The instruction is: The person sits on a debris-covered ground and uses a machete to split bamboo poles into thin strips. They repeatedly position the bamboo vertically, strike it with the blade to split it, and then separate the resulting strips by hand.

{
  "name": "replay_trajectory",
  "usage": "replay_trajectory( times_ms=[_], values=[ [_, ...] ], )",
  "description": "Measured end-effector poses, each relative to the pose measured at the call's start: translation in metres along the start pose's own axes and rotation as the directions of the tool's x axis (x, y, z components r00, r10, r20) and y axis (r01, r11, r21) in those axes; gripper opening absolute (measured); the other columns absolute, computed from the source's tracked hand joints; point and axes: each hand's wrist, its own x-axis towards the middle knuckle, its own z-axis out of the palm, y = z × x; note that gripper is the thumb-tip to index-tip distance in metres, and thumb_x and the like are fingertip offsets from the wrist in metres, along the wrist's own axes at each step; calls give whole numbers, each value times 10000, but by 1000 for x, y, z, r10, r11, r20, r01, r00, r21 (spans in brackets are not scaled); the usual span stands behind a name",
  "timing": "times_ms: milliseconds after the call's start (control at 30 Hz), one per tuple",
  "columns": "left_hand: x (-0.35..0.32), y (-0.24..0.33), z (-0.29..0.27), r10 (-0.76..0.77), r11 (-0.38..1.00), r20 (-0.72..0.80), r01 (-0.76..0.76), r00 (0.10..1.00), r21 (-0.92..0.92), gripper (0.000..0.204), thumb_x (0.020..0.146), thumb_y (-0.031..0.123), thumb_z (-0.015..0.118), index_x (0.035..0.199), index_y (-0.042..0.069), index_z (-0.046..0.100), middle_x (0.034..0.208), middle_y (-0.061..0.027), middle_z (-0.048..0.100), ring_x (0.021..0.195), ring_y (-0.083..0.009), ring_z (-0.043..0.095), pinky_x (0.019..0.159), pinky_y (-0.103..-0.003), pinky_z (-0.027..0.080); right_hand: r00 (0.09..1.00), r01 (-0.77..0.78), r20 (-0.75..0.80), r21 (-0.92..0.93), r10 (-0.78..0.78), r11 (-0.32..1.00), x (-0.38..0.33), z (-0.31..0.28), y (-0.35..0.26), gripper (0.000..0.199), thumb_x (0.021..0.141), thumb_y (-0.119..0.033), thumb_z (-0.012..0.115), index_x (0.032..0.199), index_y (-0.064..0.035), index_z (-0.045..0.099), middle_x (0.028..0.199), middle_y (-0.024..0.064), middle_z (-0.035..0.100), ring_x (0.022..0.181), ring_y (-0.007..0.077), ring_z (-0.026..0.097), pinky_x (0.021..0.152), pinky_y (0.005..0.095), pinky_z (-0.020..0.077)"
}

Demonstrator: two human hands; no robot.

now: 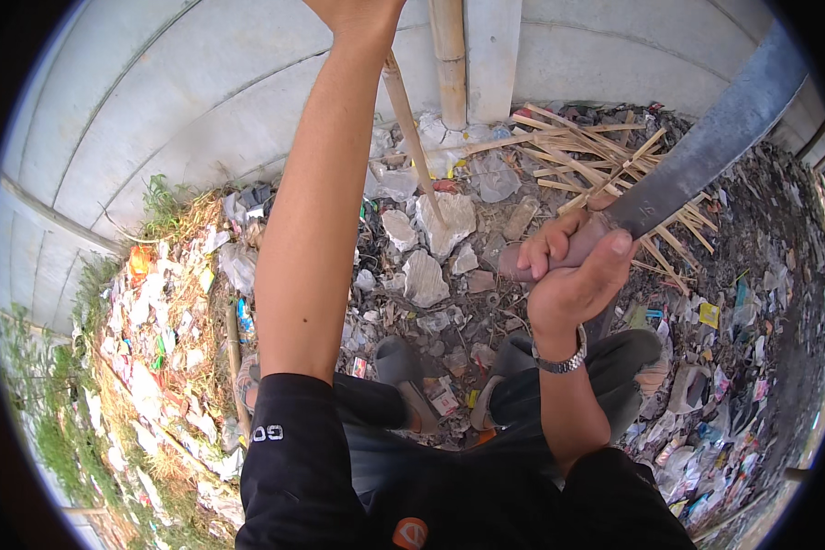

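Observation:
My right hand [573,266] is wrapped round the brown handle [522,260] of a machete, with the thumb up near the base of the blade. Its broad grey blade [706,137] slants up and away to the right. My left hand [353,13] is raised at the upper edge, where its fingers are cut off from view. A bamboo stick [407,115] runs up into that hand. The stick's lower end meets a white broken stone [445,220], with smaller pale chunks [424,279] around it.
Split bamboo strips [596,151] lie in a loose pile behind the machete. A thick bamboo pole [448,64] stands against the grey wall [202,101]. Litter and dry grass [170,367] cover the ground at left. My shoes [399,362] are close to the stones.

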Motion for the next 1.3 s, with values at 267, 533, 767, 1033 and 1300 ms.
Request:
replay_trajectory(
  times_ms=[267, 533, 767, 1033, 1300],
  values=[
    [-13, 1, 55, 48, 998, 68, -51, 997, 40, 722, 1049, 517, 430, 748, -101, 651, 776, -376, 623, 773, -540, 616, 732, -597, 455, 670, -459, -71, -822, 739, 337, -84, -166, 207, 439, 985, -378, 605, 1017, 59, 610, 870, 253, 690, 873, 467, 660, 815, 499, 503],
    [2, -20, 47, 66, 992, -49, -60, 997, 107, 733, 1048, 525, 420, 754, -103, 655, 789, -375, 632, 790, -544, 619, 754, -595, 457, 927, -359, 47, -162, 371, 919, -10, -30, 48, 347, 1055, -371, 533, 1057, -25, 527, 611, 8, 509, 479, 85, 518, 403, 278, 427],
    [-4, -22, 66, 95, 974, -20, -89, 995, 207, 747, 1041, 547, 418, 780, -111, 658, 828, -387, 637, 826, -549, 625, 779, -591, 469, 762, -436, 83, -667, 642, 604, -86, -111, 178, 349, 1045, -373, 546, 1003, -27, 523, 598, 50, 536, 454, 138, 544, 400, 325, 441],
    [18, -36, 34, 13, 982, -22, -9, 1000, 190, 795, 1038, 586, 385, 834, -130, 664, 849, -381, 651, 870, -542, 637, 816, -580, 472, 864, -484, 11, -255, 503, 837, -20, -39, 70, 316, 1058, -353, 536, 1037, -38, 522, 614, 0, 466, 413, 71, 465, 363, 257, 385],
    [21, -40, 32, -54, 996, 26, 52, 998, 75, 819, 1024, 632, 376, 885, -112, 689, 881, -385, 655, 908, -512, 652, 840, -577, 460, 621, -585, 64, -625, 781, 516, -106, -101, 185, 473, 1039, -404, 538, 1142, 56, 569, 757, 131, 631, 630, 218, 618, 608, 377, 500]
  ],
)
